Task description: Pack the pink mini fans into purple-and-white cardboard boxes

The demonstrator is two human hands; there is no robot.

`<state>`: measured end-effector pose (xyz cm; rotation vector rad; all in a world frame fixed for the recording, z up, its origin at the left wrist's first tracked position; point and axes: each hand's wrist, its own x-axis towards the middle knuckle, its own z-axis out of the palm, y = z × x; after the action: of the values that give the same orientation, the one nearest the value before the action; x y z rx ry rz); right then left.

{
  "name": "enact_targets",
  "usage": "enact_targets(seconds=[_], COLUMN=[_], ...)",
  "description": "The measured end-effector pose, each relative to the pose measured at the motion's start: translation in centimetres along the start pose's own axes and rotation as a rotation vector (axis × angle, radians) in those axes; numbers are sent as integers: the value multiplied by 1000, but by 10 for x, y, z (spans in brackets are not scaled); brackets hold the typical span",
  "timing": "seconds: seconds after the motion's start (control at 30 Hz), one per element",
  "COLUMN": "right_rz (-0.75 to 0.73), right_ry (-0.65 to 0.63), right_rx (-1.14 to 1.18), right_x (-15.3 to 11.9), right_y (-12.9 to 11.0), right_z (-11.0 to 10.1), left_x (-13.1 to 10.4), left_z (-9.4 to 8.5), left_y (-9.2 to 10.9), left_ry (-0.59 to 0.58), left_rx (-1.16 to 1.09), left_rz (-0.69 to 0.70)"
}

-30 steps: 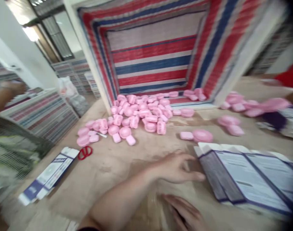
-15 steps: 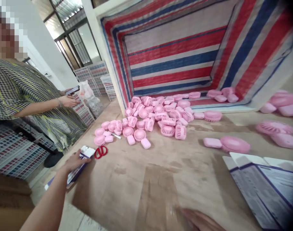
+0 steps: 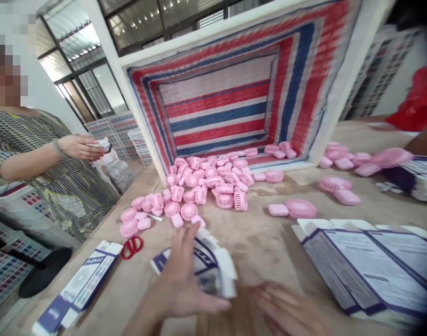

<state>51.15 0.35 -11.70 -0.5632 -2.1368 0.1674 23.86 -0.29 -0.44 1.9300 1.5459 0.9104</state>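
Note:
In the middle foreground, my left hand [image 3: 180, 275] is closed around a purple-and-white printed carton [image 3: 208, 261], fingers at its far side and thumb at its near side; motion smears the carton. My right hand [image 3: 287, 308] is just right of it, apart from the carton, fingers stretched out and nothing seen in them. Another flattened carton [image 3: 82, 280], marked "mini", lies at the table's left edge. Red-handled scissors [image 3: 132, 247] lie beside it. Beyond my hands spreads a heap of pink handheld fans [image 3: 209, 182].
A crate lined with striped cloth [image 3: 217, 112] rests on its side behind the fans. More flat cartons [image 3: 374, 266] lie at the right, near a few loose fans [image 3: 301, 208]. At the left stands a person in a checked top [image 3: 66, 172], holding a small object.
My left hand has moved right from the left edge, bringing a carton to the table's middle. My right hand has come further into view. The view has shifted right.

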Motion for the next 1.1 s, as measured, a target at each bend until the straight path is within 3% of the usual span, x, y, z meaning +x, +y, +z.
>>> enact_targets(seconds=[0.07,0.13,0.27,0.43,0.57,0.67,0.8,0.87,0.93,1.03,1.1], right_rz=[-15,17,142,392,366,310,285,303,325,311,267], right_ry=[183,349,593,714,726,703,694,726,788,857,812], right_rx=[-41,-92,-54,170,268,238,251,274,313,369,334], right_x=[27,41,32,18,36,48,47,43,40,37,35], right_y=[-5,-11,-18,-21,-23,-25,-27,-27,-26,-25,-28], right_z=[-18,-29,-23,-10,-21,-31,-31,-27,-21,-13,-12], left_x=[12,22,35,20,-6,-10,10,22,30,33,31], left_z=[46,77,100,128,160,152,104,88,82,87,93], left_y=[19,27,35,52,56,52,53,57,61,64,67], left_ry=[117,201,250,488,365,203,-191,-291,-250,28,98], left_rx=[-213,-404,-574,-497,-516,-509,-546,-608,-647,-615,-590], left_rz=[2,4,128,399,331,319,314,274,254,267,302])
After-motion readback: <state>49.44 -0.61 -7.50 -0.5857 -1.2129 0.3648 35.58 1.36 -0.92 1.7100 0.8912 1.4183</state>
